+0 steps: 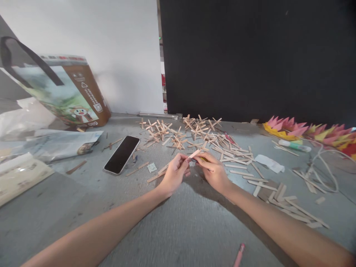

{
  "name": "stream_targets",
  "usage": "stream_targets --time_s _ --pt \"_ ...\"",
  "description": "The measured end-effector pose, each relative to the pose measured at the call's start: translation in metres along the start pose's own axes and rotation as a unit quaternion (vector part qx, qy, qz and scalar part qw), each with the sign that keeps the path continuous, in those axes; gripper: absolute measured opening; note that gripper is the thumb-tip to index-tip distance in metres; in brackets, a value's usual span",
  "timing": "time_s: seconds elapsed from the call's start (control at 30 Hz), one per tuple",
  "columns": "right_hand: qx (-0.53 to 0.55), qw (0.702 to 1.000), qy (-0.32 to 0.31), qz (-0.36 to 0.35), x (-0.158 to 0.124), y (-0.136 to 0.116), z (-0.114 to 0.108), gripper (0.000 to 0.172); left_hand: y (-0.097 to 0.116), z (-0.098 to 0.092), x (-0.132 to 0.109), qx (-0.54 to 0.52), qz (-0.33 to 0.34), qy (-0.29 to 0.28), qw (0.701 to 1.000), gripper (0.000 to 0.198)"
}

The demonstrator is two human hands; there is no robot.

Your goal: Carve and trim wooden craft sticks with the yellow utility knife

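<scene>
My left hand (pixel 176 171) pinches a flat wooden craft stick (pixel 194 153), which points up and away above the tabletop. Close beside it, my right hand (pixel 213 171) is closed around a small yellow tool (pixel 204 159). Most of that tool is hidden by the fingers, so its kind does not show. The fingertips of both hands nearly meet at the stick's near end. Just beyond them lies a pile of craft sticks crossed into star shapes (pixel 179 139). Loose craft sticks (pixel 240 167) are scattered right of my right hand, and more lie beside my left hand.
A phone (pixel 121 155) lies left of my hands, with a printed carrier bag (pixel 75 92) and plastic packets (pixel 66 142) behind. At right are pink and yellow paper spikes (pixel 289 128), a glue tube (pixel 294 145) and a white cable (pixel 328 167). A pink pencil (pixel 239 256) lies near the front edge.
</scene>
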State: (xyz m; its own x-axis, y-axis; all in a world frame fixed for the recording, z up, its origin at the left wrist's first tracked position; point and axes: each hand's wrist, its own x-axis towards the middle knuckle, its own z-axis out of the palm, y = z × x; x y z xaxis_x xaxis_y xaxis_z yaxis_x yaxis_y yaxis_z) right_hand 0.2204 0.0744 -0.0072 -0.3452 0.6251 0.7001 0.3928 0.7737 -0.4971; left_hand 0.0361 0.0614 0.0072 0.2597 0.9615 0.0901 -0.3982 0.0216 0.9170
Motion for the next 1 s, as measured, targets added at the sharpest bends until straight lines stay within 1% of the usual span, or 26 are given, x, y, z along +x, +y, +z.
stream_targets --time_s 0.1,0.3,0.5,0.73,0.93,1.0 --pt "0.019 1.000 0.002 0.000 0.0001 0.0000 -0.0001 0.043 0.0010 0.0012 -0.0013 0.003 -0.009 -0.010 1.000 0.042" --pt "0.052 0.998 0.005 0.018 0.0015 -0.0021 -0.0020 0.040 0.0021 0.0007 -0.0031 -0.001 -0.001 -0.027 1.000 0.040" --pt "0.060 0.998 0.020 0.017 0.0003 -0.0025 -0.0032 0.037 0.0011 -0.0023 -0.0037 0.020 0.002 -0.077 0.997 0.039" --pt "0.067 0.997 0.007 0.029 0.0003 -0.0002 -0.0030 0.037 0.0000 -0.0015 -0.0039 0.020 0.018 -0.065 0.998 0.040" --pt "0.060 0.998 0.018 0.005 -0.0011 0.0008 -0.0018 0.038 -0.0014 -0.0038 -0.0048 0.016 0.023 -0.093 0.995 0.039" --pt "0.056 0.998 0.017 0.004 -0.0014 0.0001 -0.0020 0.038 -0.0011 -0.0034 -0.0049 0.013 0.021 -0.093 0.995 0.040"
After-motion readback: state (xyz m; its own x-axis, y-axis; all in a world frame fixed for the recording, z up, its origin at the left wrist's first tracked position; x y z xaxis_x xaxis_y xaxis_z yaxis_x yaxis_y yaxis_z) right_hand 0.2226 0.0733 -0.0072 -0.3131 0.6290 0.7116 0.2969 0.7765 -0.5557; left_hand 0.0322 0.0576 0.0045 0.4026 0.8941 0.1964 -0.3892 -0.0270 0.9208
